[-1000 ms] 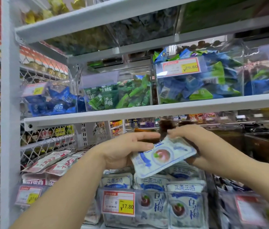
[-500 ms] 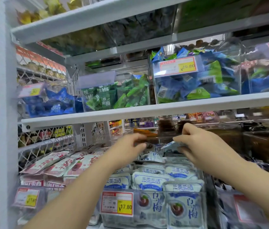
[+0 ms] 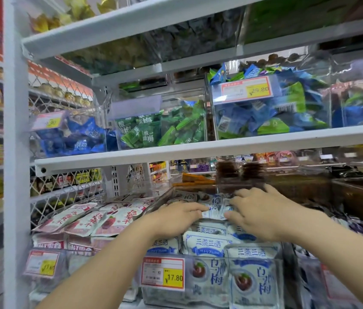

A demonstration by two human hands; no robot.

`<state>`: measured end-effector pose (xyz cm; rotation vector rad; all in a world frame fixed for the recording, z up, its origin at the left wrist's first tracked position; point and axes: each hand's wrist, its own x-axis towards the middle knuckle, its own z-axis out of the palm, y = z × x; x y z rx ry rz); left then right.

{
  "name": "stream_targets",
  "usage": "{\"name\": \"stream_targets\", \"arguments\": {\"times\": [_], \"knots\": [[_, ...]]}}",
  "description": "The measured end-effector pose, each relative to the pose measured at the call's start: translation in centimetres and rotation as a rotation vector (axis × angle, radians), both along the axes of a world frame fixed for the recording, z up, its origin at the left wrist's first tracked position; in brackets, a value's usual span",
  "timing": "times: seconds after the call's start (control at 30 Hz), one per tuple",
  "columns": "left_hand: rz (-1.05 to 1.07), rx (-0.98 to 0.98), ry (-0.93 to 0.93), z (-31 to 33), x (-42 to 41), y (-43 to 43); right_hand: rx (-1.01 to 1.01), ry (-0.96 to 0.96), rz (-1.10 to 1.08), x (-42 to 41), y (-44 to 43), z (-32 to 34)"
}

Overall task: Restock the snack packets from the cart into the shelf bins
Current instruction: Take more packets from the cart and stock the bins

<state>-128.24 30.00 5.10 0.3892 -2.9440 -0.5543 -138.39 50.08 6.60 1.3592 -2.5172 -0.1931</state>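
While reaching under white shelf (image 3: pixel 198 150), holds one white & blue snack packet (image 3: pixel 215 211) btwn both hands, just above same-type packets at rear of clear bin (image 3: pixel 159 198) w/ yellow 17.80 price tag (image 3: pixel 162 273). Presses packet's left edge w/ near-straight fingertips of left hand (image 3: pixel 176 217); pinches right edge w/ bent fingers of right hand (image 3: pixel 259 214).
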Motion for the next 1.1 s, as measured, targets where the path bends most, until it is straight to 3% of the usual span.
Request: {"name": "stream_targets", "arguments": {"times": [0.1,0.2,0.37,0.5,0.73,1.1], "knots": [[-0.019,-0.015,0.114,0.2,1.2,0.8,-0.145,-0.065,0.149,1.4,-0.4,-0.2],[-0.045,-0.088,0.206,0.5,3.5,1.5,-0.141,-0.148,0.271,3.2,-0.1,-0.3],[-0.022,-0.216,0.331,0.0,8.4,1.9,-0.242,-0.018,0.448,6.4,-0.1,-1.4],[0.005,-0.199,0.486,-2.2,12.5,2.3,-0.396,0.005,0.594,9.7,-2.4,-3.7],[0.169,-0.135,0.464,-8.6,23.4,2.0,-0.502,-0.183,0.809,17.3,-7.1,-9.9],[0.806,0.006,0.265,-22.5,42.6,-1.9,-0.054,-0.549,0.932,30.0,-18.9,-25.9]]}}
